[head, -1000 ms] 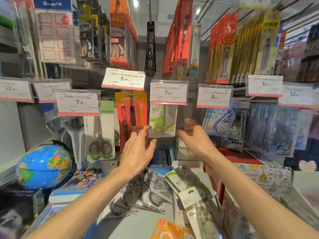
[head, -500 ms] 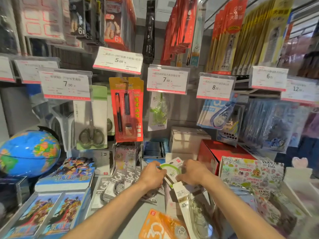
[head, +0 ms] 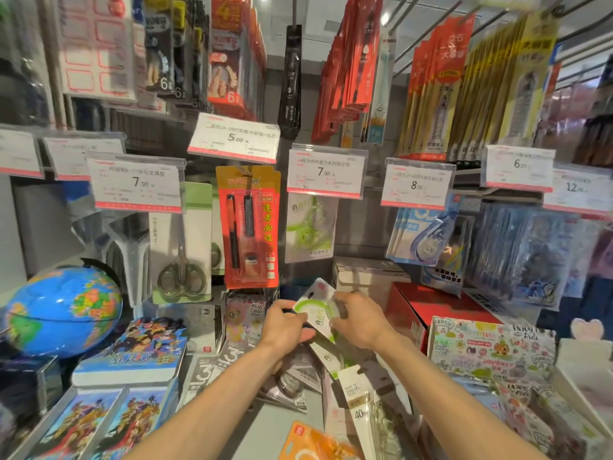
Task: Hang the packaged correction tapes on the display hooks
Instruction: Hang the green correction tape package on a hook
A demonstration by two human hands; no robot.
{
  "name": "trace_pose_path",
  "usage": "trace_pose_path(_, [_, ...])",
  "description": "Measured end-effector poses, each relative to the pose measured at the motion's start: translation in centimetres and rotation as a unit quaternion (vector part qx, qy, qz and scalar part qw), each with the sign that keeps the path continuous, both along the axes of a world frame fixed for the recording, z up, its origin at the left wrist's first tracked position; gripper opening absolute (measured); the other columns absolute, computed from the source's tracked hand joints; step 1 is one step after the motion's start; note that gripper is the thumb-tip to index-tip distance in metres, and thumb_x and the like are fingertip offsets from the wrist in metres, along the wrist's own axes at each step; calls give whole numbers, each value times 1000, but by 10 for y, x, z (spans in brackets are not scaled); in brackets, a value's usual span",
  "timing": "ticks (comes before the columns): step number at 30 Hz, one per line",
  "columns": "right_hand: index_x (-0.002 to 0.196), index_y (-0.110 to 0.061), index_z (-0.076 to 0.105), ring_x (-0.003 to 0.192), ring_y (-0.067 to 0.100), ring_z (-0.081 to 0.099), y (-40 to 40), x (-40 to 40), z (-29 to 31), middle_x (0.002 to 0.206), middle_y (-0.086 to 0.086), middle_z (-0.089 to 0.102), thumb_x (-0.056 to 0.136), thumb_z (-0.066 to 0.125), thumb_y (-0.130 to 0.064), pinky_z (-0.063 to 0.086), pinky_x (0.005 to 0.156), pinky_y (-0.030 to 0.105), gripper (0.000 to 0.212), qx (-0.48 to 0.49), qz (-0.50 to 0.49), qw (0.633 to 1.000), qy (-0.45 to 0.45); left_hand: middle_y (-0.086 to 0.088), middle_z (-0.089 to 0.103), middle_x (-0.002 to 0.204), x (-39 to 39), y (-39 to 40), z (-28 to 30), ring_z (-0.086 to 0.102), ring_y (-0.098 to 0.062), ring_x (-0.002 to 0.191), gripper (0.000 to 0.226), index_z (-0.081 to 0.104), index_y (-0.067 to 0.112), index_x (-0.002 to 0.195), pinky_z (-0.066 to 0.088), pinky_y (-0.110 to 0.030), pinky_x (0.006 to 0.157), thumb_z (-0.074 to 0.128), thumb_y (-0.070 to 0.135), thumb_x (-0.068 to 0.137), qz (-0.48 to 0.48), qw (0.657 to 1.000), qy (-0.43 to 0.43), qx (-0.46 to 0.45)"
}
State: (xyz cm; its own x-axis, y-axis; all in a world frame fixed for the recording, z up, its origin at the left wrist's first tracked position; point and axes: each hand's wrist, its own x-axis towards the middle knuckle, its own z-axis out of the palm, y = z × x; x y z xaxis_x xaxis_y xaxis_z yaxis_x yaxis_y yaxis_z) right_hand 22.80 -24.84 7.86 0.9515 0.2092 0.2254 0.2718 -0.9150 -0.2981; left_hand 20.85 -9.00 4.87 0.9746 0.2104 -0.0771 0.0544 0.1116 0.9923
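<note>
Both hands, the left hand (head: 286, 327) and right hand (head: 360, 322), now grip the white-and-green carded correction tape package (head: 313, 310), raised higher off the shelf pile than before.

Globe (head: 63, 312) left of hanging scissors pack (head: 181, 247).

price tag (head: 234, 138): "5.00" | price tag over scissors (head: 137, 184): "7.90" | price tag over green tape pack (head: 326, 172): "7.90" | price tag over blue packs (head: 416, 185): "8.00" | far-right tags (head: 518, 166): "6", "12" | floral box (head: 491, 355): "JOURNEY ON" | white pack at bottom (head: 360, 411): "40m" | smaller print blurred
</note>
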Motion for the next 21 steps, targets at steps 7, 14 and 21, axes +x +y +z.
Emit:
trace_pose_path(7, [144, -15, 46, 128, 28, 44, 6, -17, 11, 134, 10, 52, 84, 63, -46, 39, 104, 37, 70, 2, 22, 998, -57, -23, 70, 99, -23, 17, 19, 72, -34, 81, 30, 49, -3, 124, 63, -31, 55, 56, -9, 95, -4, 996, -24, -90])
trace_pose_path(14, [152, -23, 29, 135, 22, 43, -18, -53, 28, 149, 2, 40, 79, 62, -67, 39, 109, 40, 91, 19, 65, 998, -19, -28, 72, 105, -46, 16, 29, 77, -33, 74, 26, 57, -2, 121, 60, -26, 52, 59, -6, 95, -34, 990, -15, -137])
trace_pose_path(21, [157, -31, 13, 135, 7, 38, -56, -95, 32, 153, -9, 33, 72, 68, -71, 33, 110, 24, 109, 31, 79, 996, -12, -22, 76, 98, -79, 3, 50, 77, -32, 73, 26, 56, 2, 120, 57, -23, 50, 59, -4, 95, -110, 990, -35, -85])
